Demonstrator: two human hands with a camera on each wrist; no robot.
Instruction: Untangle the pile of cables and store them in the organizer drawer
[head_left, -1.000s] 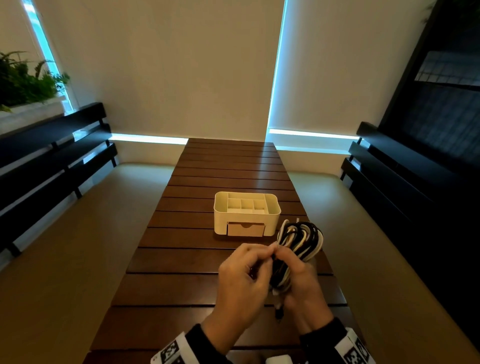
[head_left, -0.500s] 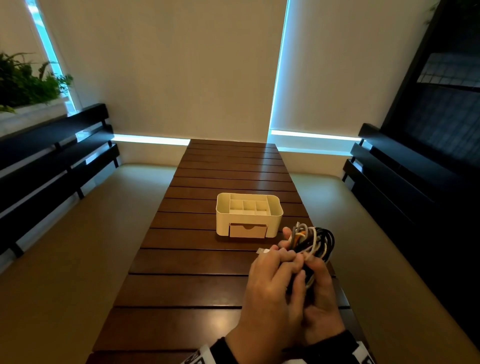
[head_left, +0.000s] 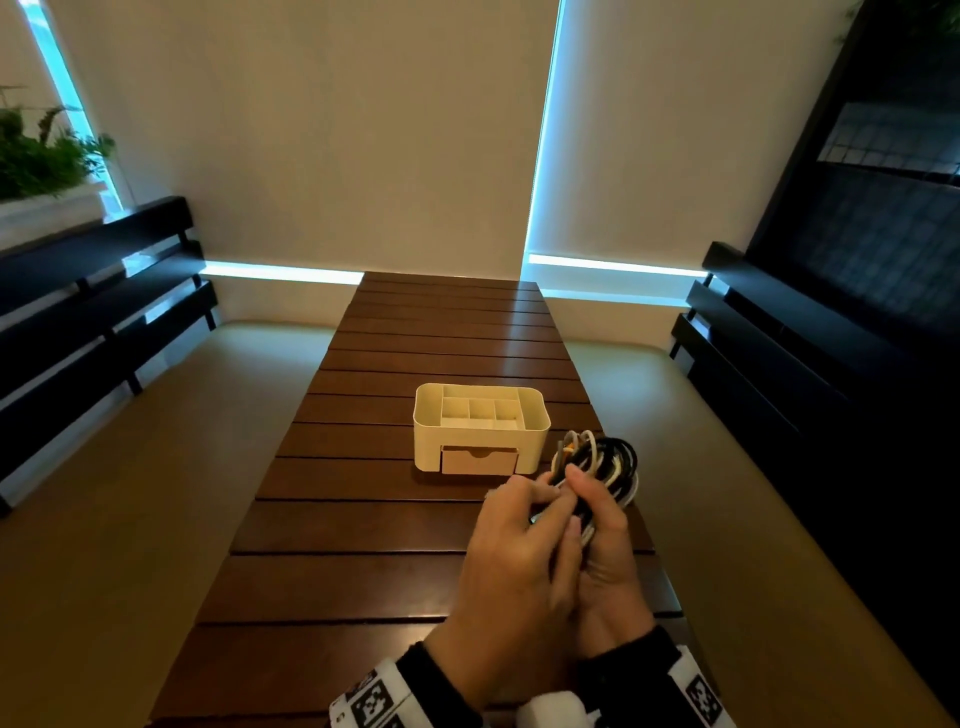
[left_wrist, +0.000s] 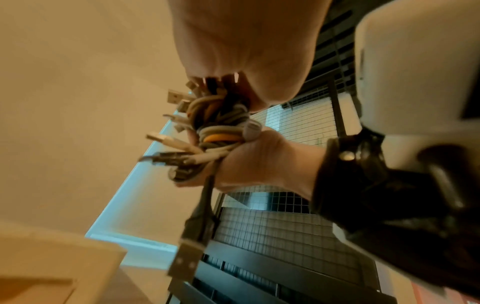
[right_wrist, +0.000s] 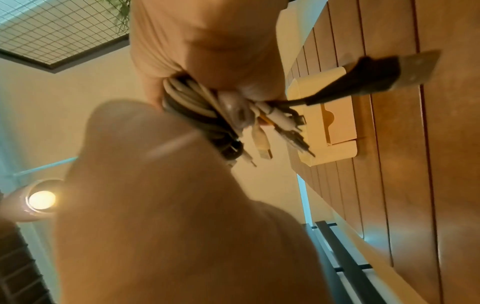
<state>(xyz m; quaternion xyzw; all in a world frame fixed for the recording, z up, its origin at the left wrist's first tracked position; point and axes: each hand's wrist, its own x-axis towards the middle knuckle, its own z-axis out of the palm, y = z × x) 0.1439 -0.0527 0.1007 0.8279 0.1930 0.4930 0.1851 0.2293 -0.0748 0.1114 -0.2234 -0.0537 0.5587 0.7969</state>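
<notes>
Head view: table (head_left: 363, 519) bore organizer (head_left: 480, 426), its drawer (head_left: 479, 461) closed, nothing stored | cable bundle (head_left: 602, 467) was aloft near it, untangling barely begun | right hand (head_left: 605, 566) clasped the coil | left hand (head_left: 511, 577) pinched a strand.

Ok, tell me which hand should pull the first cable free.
Left, probably. The right hand grips the cable bundle around its middle and steadies it, while the left hand pinches at the loose plug ends, so it can likely draw one out.
</notes>
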